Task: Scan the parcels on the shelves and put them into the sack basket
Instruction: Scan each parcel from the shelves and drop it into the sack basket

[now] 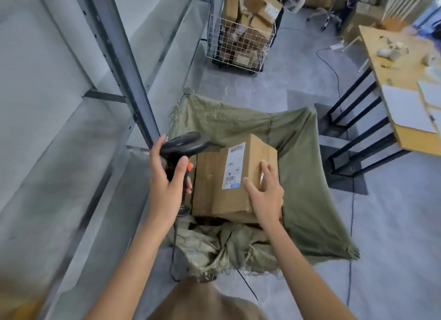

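Observation:
A brown cardboard parcel [241, 176] with a white shipping label [235, 166] sits over the open mouth of the green sack basket [303, 167]. My right hand [265, 195] grips the parcel's near right corner, thumb on the top face. My left hand [167, 176] holds a black barcode scanner [185, 144] by its handle, just left of the parcel. Another brown box [202, 183] lies in the sack under and left of the held parcel.
Grey metal shelving [71, 105] runs along the left. A white wire cart [241, 43] full of cardboard parcels stands on the floor beyond the sack. A wooden table [393, 64] with black legs is at the right. Cables trail across the grey floor.

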